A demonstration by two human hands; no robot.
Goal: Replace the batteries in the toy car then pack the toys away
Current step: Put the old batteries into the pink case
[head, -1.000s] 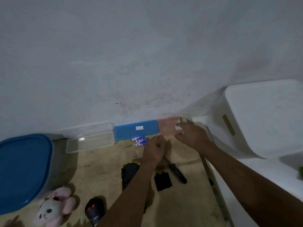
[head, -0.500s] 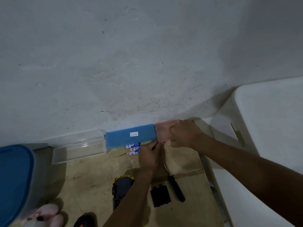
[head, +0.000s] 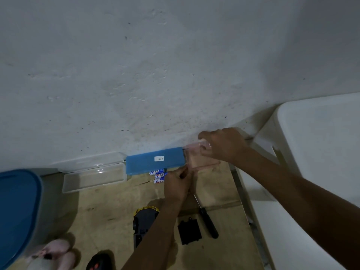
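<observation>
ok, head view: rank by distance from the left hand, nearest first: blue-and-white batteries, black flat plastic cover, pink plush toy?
1. Blue-and-white batteries: right beside the left hand, on its left.
2. Black flat plastic cover: toward the camera, lower middle.
3. Pink plush toy: far bottom-left corner.

A rough, pale grey plastered wall (head: 175, 65) fills the far upper half, speckled with dark marks near its base. Below it lies a scuffed tan wooden surface (head: 116, 207). A white plastic bin (head: 321, 143) stands at right. The light is dim.
</observation>
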